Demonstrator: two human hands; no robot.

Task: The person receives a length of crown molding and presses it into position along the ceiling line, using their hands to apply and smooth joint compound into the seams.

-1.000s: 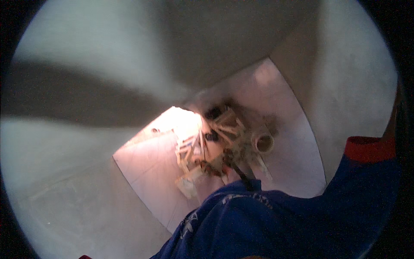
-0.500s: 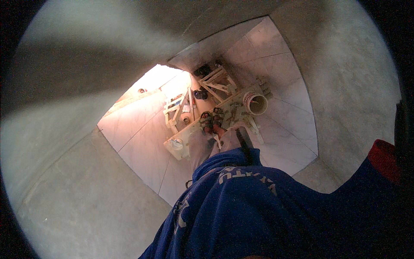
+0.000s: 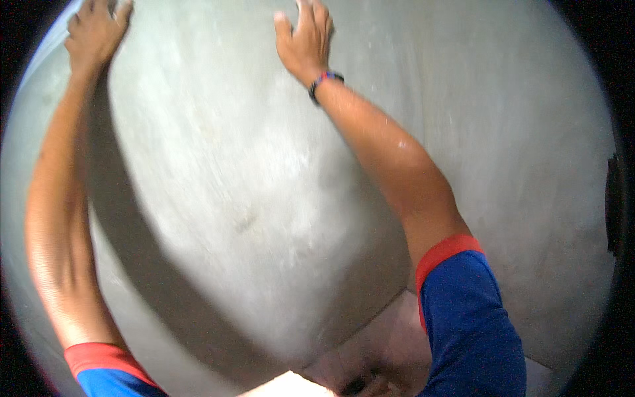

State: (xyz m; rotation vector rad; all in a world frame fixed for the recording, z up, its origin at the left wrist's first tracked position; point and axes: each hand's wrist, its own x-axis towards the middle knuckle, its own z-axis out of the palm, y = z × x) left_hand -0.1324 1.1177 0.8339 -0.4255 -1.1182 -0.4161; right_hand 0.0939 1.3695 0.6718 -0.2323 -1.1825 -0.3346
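Observation:
Both my arms reach up in front of a grey plastered wall [image 3: 218, 159]. My left hand [image 3: 98, 36] is at the upper left corner, its fingers apart and nothing seen in it. Its arm casts a long dark shadow on the wall. My right hand [image 3: 306, 40] is at the top, left of the middle, thumb held away from the fingers, with no object visible in it. A dark beaded bracelet [image 3: 324, 86] circles that wrist. The fingertips come close to the frame's upper edge. Whether either palm presses on the wall I cannot tell.
Far below, along the lower edge, part of a pale tiled floor [image 3: 393, 331] shows, with a dark object [image 3: 357, 385] on it. Left of that is a very bright patch [image 3: 291, 387]. The wall bends around on the right, where a corner line runs down.
The view has swung up from the floor, where a plank platform, wooden frames and a bucket showed below me, to the wall. Both arms, unseen before, are now raised in view.

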